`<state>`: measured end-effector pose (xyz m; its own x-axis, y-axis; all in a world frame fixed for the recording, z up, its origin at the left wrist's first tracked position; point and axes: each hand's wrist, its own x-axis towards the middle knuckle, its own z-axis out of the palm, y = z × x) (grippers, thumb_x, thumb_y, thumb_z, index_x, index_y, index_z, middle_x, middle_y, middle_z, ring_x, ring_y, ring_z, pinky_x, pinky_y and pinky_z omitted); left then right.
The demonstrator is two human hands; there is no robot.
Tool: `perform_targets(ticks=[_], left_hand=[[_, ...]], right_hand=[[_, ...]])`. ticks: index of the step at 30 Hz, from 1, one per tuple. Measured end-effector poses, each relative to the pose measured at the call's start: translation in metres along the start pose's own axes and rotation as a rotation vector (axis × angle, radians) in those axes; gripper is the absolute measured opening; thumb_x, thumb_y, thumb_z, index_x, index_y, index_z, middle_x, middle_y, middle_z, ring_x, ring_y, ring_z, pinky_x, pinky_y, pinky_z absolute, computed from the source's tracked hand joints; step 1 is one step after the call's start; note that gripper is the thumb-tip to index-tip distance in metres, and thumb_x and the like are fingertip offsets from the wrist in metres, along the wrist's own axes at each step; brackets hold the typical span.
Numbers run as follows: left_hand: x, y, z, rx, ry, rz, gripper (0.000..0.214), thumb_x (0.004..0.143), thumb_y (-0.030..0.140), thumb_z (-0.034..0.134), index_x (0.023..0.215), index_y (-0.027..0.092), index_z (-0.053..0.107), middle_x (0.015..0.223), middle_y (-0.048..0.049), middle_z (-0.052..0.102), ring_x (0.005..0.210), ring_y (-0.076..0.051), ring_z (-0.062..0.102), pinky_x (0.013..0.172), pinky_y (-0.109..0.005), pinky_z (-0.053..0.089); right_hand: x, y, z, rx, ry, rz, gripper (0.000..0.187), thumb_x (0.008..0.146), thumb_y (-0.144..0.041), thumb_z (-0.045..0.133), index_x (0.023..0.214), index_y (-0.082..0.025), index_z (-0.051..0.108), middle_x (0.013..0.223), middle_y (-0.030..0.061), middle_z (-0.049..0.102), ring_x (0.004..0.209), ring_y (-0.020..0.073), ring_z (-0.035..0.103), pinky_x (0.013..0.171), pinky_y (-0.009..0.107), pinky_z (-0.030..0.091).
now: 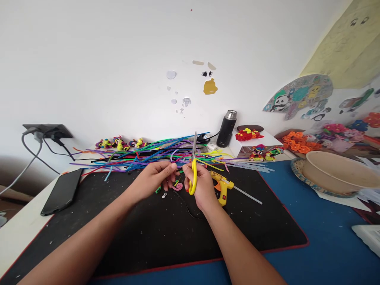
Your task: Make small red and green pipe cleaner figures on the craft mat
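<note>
My right hand [203,184] is closed on scissors [193,170] with yellow handles, their blades pointing up and away from me. Its thumb and index finger are also pressed together, but I cannot make out anything between them. Just to the left, my left hand [156,176] makes a pinch with thumb and index finger; what it holds, if anything, is too small to name. Below the hands on the black mat [154,237] lie a pink spiral of pipe cleaner [178,186], a green curled piece [158,190] and small white discs [164,195].
A yellow glue gun [223,189] with a glue stick lies right of my right hand. Behind are many pipe cleaners [148,154], small figures [118,143] and a black flask [227,128]. A phone [62,192] sits left, a beige bowl [341,170] right.
</note>
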<state>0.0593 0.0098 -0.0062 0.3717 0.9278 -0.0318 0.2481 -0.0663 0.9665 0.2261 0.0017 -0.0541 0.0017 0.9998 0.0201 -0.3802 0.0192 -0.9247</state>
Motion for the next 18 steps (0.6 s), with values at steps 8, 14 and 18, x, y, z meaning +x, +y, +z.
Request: perform_targets(ticks=[8, 14, 18], left_hand=[[0.0013, 0.0002, -0.0046, -0.301, -0.137, -0.201, 0.045, 0.077, 0.058, 0.083, 0.081, 0.015, 0.073, 0.067, -0.0035, 0.07, 0.051, -0.01, 0.059, 0.046, -0.019, 0.045], [0.0047, -0.005, -0.0062, -0.419, -0.101, -0.265, 0.042, 0.068, 0.049, 0.092, 0.076, 0.015, 0.069, 0.063, -0.0008, 0.064, 0.05, -0.009, 0.057, 0.044, -0.018, 0.039], [0.005, -0.0062, -0.006, -0.289, -0.032, -0.17, 0.04, 0.07, 0.05, 0.09, 0.073, 0.016, 0.068, 0.06, -0.0002, 0.063, 0.049, -0.01, 0.053, 0.045, -0.02, 0.039]], right_hand=[[-0.0015, 0.0015, 0.0009, -0.062, -0.056, -0.068, 0.028, 0.08, -0.045, 0.082, 0.082, -0.02, 0.069, 0.061, -0.005, 0.059, 0.04, 0.0085, 0.049, 0.039, 0.02, 0.035], [-0.002, 0.0051, 0.0004, -0.092, -0.058, -0.065, 0.031, 0.082, -0.048, 0.081, 0.085, -0.02, 0.07, 0.056, -0.006, 0.056, 0.041, 0.0102, 0.05, 0.039, 0.021, 0.036], [-0.0018, 0.0041, 0.0009, -0.071, -0.052, -0.037, 0.034, 0.081, -0.051, 0.081, 0.086, -0.019, 0.07, 0.049, -0.0075, 0.051, 0.039, 0.0102, 0.048, 0.04, 0.021, 0.036]])
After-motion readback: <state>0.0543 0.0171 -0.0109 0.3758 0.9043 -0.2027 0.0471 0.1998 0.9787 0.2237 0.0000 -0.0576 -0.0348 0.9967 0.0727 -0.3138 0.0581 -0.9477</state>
